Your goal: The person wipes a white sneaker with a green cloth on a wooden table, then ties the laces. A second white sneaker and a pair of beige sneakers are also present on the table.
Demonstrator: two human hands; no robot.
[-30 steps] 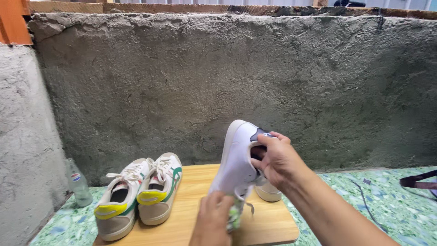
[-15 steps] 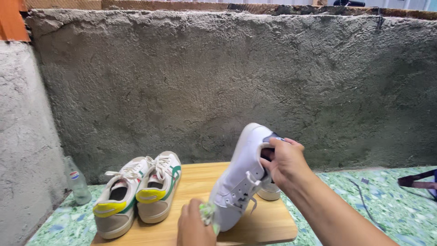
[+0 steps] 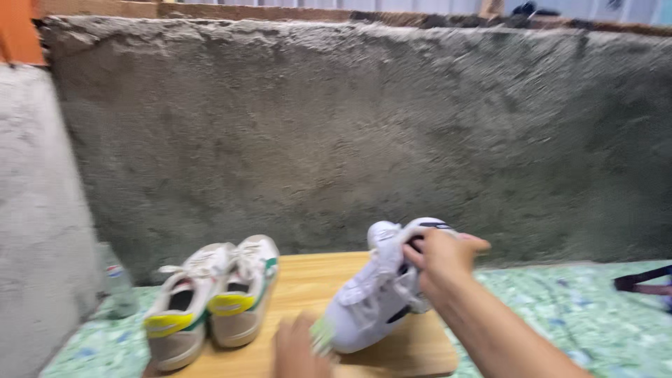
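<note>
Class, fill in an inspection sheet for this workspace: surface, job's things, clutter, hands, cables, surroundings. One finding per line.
Surface: wooden board lying on a green speckled floor.
Job's things: white sneaker, tilted, toe down on the board; a small green item, too blurred to identify.
Clutter: pair of cream sneakers with yellow heels on the board's left; clear bottle by the wall.
Hands: right hand grips the white sneaker's heel opening; left hand holds the green item against its toe.
Cables: nothing seen; a dark strap at the right edge.
Surroundings: rough grey wall.
</note>
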